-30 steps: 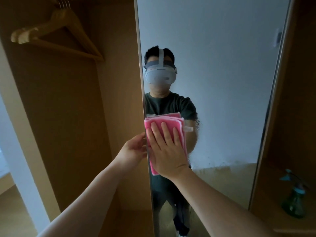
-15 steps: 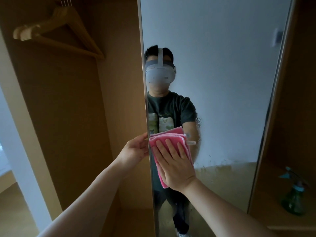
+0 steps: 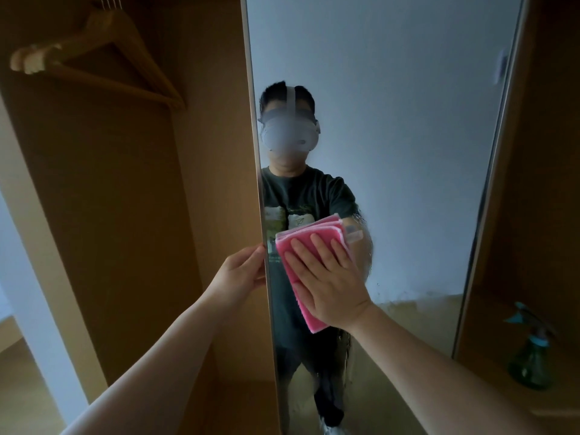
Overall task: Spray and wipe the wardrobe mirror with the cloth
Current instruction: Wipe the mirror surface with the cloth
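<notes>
Pressing flat against the glass, the pink cloth [image 3: 314,232] sits low on the mirror [image 3: 392,152], close to its left edge, folded into a thick pad with its pale hems stacked at the top. The right hand [image 3: 332,284] covers most of it, palm down, fingers [image 3: 320,249] straight and a little spread, pushing the pad onto the glass rather than gripping it. Soft and light, this cloth. My read is that it will bunch or unfold if dragged by one corner, so a broad flat palm over the middle of the folds looks like the right hold, with enough pressure that it does not skate on the wet film. And wet it is: droplets and a hazy smear show on the mirror just right of the cloth, and thin runs trail down below it. The mirror is the fragile party, a tall stiff pane on a wardrobe door that, I'd guess, can swing under a push. The left hand [image 3: 241,274] answers that, gripping the mirror's left edge just beside the cloth, thumb toward the front, the other fingers curled toward the back, where I cannot see their tips. Left of the mirror, the open wardrobe bay [image 3: 110,215] holds a wooden hanger [image 3: 103,58] high up. Right of the mirror, low down, a green spray bottle [image 3: 530,359] stands on a shelf [image 3: 558,403], well apart from both hands.
</notes>
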